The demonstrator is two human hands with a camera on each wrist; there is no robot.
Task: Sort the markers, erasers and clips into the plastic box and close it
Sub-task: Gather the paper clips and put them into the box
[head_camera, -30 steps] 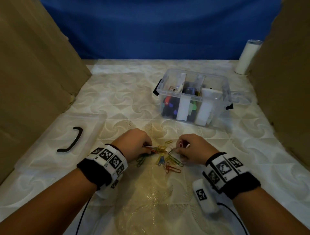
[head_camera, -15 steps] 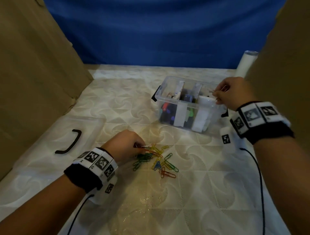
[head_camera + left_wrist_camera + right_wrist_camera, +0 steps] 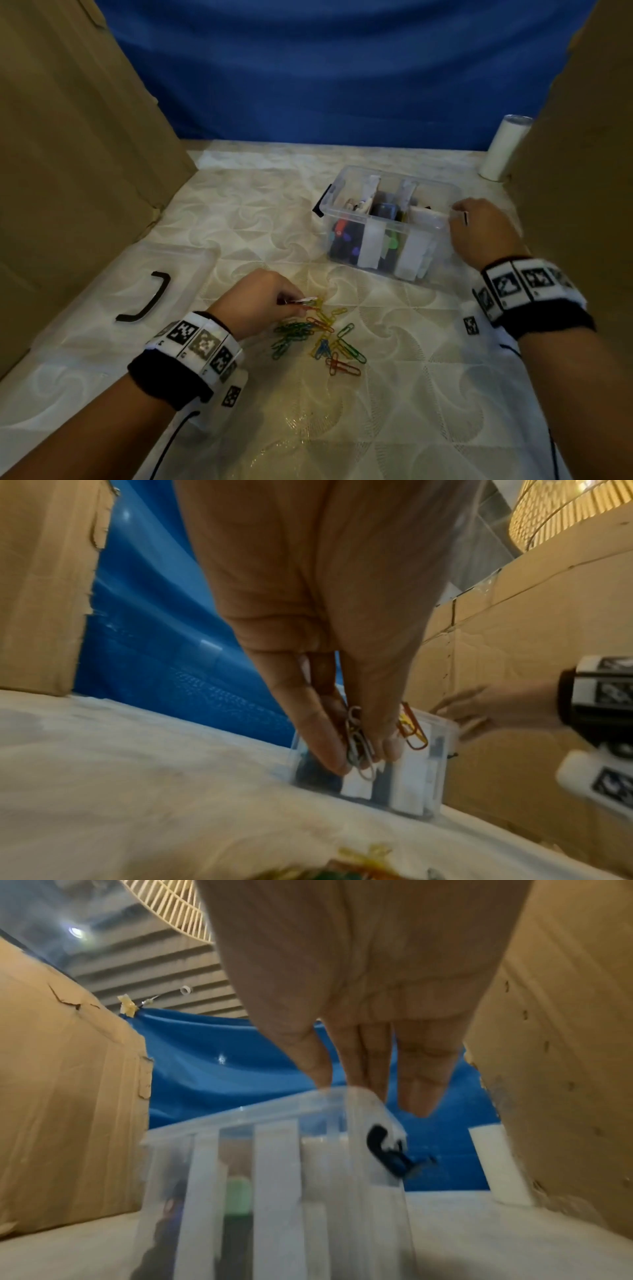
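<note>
A clear plastic box (image 3: 435, 192) with white dividers stands open at the middle right, with markers (image 3: 344, 236) in its left compartment. Loose coloured paper clips (image 3: 320, 339) lie in a pile in front of me. My left hand (image 3: 291, 301) is at the pile's left edge and pinches a few clips (image 3: 358, 746) between thumb and fingers, a red clip (image 3: 414, 735) among them. My right hand (image 3: 457, 214) is at the box's right end. Its fingers (image 3: 419, 1085) point straight down over the box rim (image 3: 308, 1104) and hold nothing I can see.
The clear lid (image 3: 85, 308) with its black handle (image 3: 147, 298) lies flat at the left. Cardboard walls (image 3: 68, 137) close in both sides and a blue sheet hangs at the back. A white roll (image 3: 507, 147) stands at the far right. A black latch (image 3: 383, 1146) hangs on the box's end.
My right hand carried a clip from the pile up to the box and now sits lower at its right end, with no clip visible. My left hand stayed at the pile, pinching clips.
</note>
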